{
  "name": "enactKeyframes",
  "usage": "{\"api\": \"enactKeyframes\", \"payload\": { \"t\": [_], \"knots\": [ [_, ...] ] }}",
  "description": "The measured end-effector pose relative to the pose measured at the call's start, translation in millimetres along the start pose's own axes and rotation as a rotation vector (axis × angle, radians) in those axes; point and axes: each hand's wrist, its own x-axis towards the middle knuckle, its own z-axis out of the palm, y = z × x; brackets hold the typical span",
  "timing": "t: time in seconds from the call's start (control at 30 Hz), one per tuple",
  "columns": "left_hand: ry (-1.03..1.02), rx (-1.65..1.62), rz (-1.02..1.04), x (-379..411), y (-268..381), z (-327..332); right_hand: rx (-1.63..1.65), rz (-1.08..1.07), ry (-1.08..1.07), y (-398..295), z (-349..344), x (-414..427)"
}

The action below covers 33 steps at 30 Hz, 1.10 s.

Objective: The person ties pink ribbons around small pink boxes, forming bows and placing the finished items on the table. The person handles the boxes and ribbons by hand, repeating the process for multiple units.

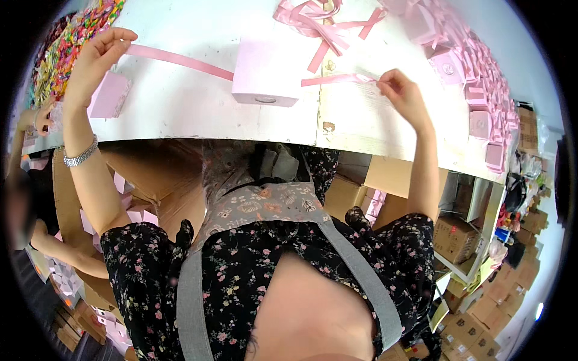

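A pale pink box rests on the white table, with a silvery oval mark on its near side. A pink satin ribbon runs out from both sides of the box; its middle is hidden, and I cannot tell from here how it passes the box. My left hand pinches the ribbon's left end between thumb and fingers, raised out to the left. On the right, my right hand grips the other end, where the ribbon is slightly twisted. Another pink box stands just beside my left wrist.
Loose pink ribbons lie beyond the box. Many wrapped candies are heaped at the far left. Ribboned pink boxes are piled along the right. Another person's hand is at the left table edge. Cardboard boxes stand below.
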Motion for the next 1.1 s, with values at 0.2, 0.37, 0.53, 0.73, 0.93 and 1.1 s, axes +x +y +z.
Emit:
{"api": "enactKeyframes", "payload": {
  "t": [0.2,0.37,0.53,0.73,0.93,1.1],
  "knots": [
    [-0.03,0.245,0.107,56,91,-25,-0.444,-0.634,0.065,-126,-70,28],
    [0.197,0.334,0.368,24,220,32,0.007,-0.756,-0.238,-167,-105,68],
    [0.213,0.217,0.386,28,230,31,0.313,-0.305,-0.041,-209,-66,69],
    [0.52,0.327,0.442,23,232,34,-0.124,-0.294,0.146,-260,-54,54],
    [0.218,-0.078,0.628,49,240,55,0.202,-0.306,-0.151,-244,-50,91],
    [0.407,-0.341,0.798,69,170,141,0.773,-0.077,-0.191,-237,-54,91]
  ]
}}
